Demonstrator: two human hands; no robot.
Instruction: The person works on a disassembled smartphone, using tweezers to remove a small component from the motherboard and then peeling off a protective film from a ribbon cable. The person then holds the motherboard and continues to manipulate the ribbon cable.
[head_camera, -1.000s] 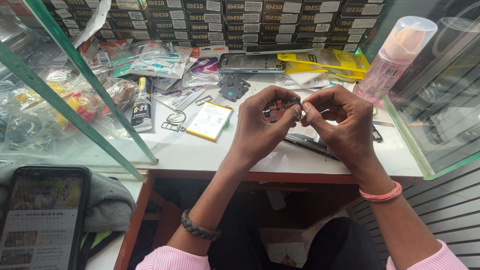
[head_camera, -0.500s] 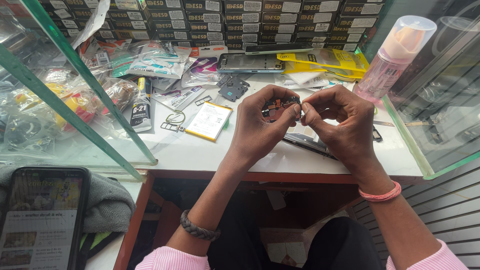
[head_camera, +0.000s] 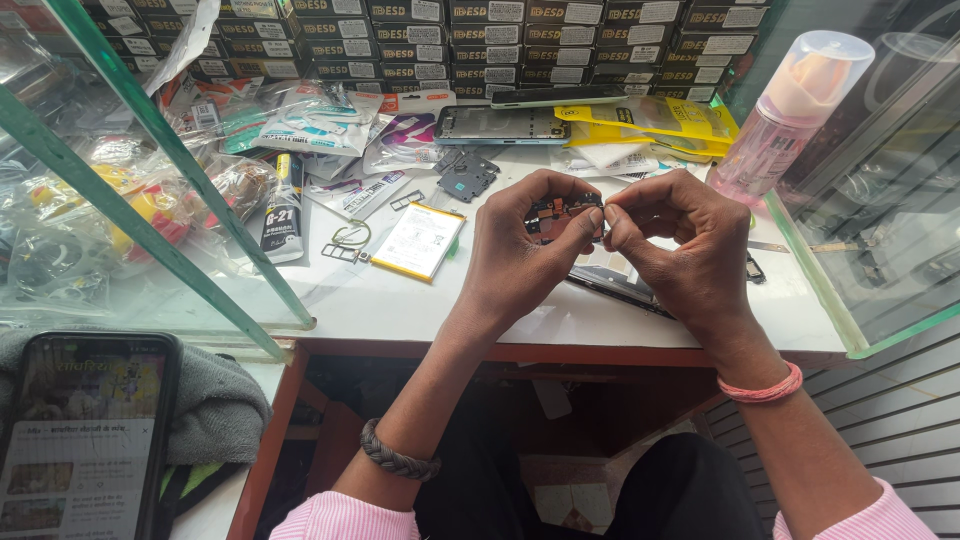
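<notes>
Currently left hand (head_camera: 520, 262) grip is clamped on a small dark circuit board (head_camera: 556, 214), held above the bench (head_camera: 400, 310); right hand (head_camera: 680, 255) grip is pinched together at the board's right edge (fingertips hide what's between them). Best to keep the board steady and work with light pressure. Nearby: flat battery (head_camera: 418, 241), glue tube (head_camera: 284, 205), phone frame (head_camera: 500, 124), pink spray bottle (head_camera: 790, 112). Glass panes flank both sides.

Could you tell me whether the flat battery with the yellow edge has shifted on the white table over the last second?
No. The flat battery lies at the same angle beside the wire ring, left of the left hand, as before.
</notes>
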